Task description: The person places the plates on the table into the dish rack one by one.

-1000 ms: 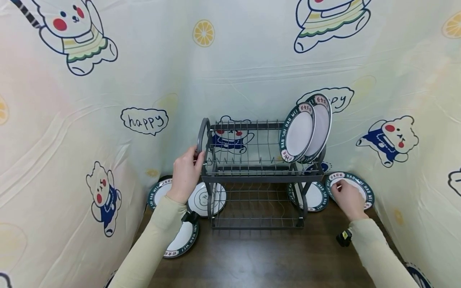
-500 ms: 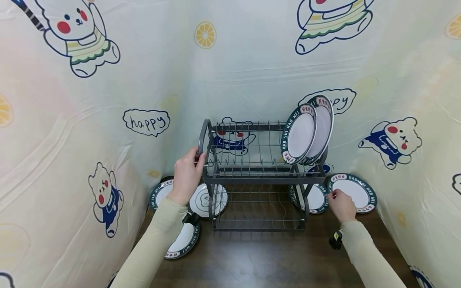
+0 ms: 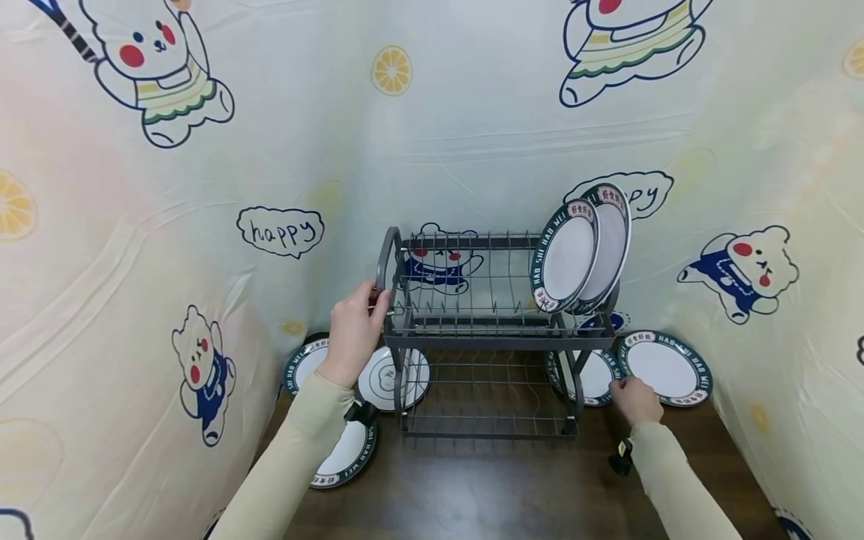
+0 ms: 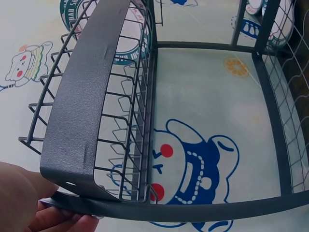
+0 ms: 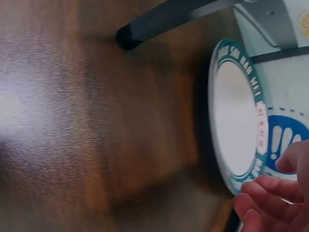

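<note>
My left hand (image 3: 354, 330) grips the left side frame of a dark grey two-tier dish rack (image 3: 499, 343); in the left wrist view, its fingers curl under the frame's bar (image 4: 193, 211). Two white plates with green lettered rims, a front plate (image 3: 565, 259) and a rear plate (image 3: 613, 240), lean upright at the right end of the upper tier. Beside the rack's right leg, my right hand (image 3: 637, 401) is at a green-rimmed plate (image 5: 236, 116) with its fingertips right at the rim. Its thumb stands apart from the loosely bent fingers.
Another green-rimmed plate (image 3: 664, 367) lies at the right, against the cloth wall. Left of the rack are a green-rimmed plate (image 3: 307, 367), an upside-down plate (image 3: 394, 381) and a nearer plate (image 3: 346, 457). More rim edges show at the lower corners. Printed cloth (image 3: 472, 150) encloses the brown table (image 3: 466, 487).
My right hand has moved left and nearer to me, from over the far right plate to the edge of the plate beside the rack. The left hand keeps its hold; the view shifted slightly.
</note>
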Available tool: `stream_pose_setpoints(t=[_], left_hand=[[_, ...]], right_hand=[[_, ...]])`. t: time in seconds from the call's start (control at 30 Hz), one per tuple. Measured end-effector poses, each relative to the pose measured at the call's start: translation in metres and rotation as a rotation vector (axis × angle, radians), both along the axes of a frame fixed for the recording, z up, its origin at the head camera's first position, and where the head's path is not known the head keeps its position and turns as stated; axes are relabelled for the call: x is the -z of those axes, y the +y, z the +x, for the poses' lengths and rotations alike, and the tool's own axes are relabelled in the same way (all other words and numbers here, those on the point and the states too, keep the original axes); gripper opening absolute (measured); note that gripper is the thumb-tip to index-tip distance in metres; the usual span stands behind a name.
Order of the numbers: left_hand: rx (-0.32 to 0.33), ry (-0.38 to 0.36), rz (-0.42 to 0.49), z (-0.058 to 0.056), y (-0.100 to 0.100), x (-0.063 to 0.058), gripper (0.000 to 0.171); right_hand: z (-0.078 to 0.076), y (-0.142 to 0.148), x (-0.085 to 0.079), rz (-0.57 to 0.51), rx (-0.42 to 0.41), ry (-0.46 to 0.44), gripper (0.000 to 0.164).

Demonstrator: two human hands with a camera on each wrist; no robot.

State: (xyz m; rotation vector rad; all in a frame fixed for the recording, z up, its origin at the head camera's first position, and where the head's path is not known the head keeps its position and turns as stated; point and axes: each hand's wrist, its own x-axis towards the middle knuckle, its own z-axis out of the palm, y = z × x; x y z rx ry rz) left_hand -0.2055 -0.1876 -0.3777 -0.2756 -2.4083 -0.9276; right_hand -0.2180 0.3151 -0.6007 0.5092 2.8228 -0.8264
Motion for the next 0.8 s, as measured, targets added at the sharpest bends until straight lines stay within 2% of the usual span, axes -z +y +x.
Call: stream_pose_setpoints(t=[0.2, 0.5, 0.6, 0.8], left_hand=[[0.002, 0.002, 0.0, 0.0, 0.0, 0.0, 0.017], [-0.001, -0.007, 0.003, 0.0, 0.001, 0.001, 0.017], [-0.007, -0.004, 0.001, 0.0, 0.001, 0.001, 0.017], [-0.006, 0.001, -0.003, 0.0, 0.0, 0.001, 0.015]], right_hand=[[0.001, 0.004, 0.013, -0.038, -0.001, -0.056, 0.037], [0.0, 0.009, 0.018, -0.049, 0.034, -0.116, 0.044], [0.001, 0.011, 0.021, -0.044, 0.011, -0.128, 0.047], [0.008, 0.014, 0.027, -0.112, -0.01, -0.181, 0.047]])
